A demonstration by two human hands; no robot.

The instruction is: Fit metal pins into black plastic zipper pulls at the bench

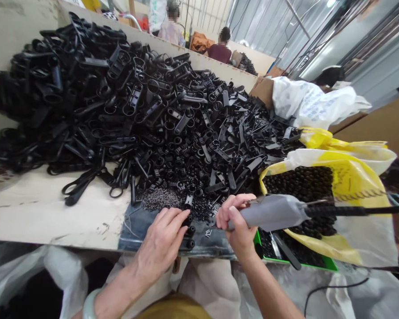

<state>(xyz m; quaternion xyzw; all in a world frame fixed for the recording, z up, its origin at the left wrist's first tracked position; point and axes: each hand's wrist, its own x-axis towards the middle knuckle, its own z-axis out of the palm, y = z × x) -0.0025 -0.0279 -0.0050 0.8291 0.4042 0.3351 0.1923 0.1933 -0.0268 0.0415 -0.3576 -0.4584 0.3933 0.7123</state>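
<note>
My right hand (pixel 236 223) is wrapped around a grey electric screwdriver (pixel 269 212), its tip pointing left and its cable running off to the right. At the front edge of the table, my left hand (pixel 166 232) is closed, fingertips pressed on a black plastic part (pixel 188 220) that they mostly cover. Short black cylindrical pieces (pixel 190 243) stick out beside these fingers. Between the hands lie several small silver screws or pins (pixel 208 232) on the dark mat (pixel 139 226). Just behind are a heap of tiny metal screws (pixel 159 198) and small black pieces (pixel 201 209).
A large pile of black plastic handle-like parts (pixel 119 97) covers the table behind my hands. On the right stand a yellow-white bag (pixel 362 230) of black pieces and a green tray (pixel 329 263). A low board (pixel 199 52) borders the back; two people sit beyond.
</note>
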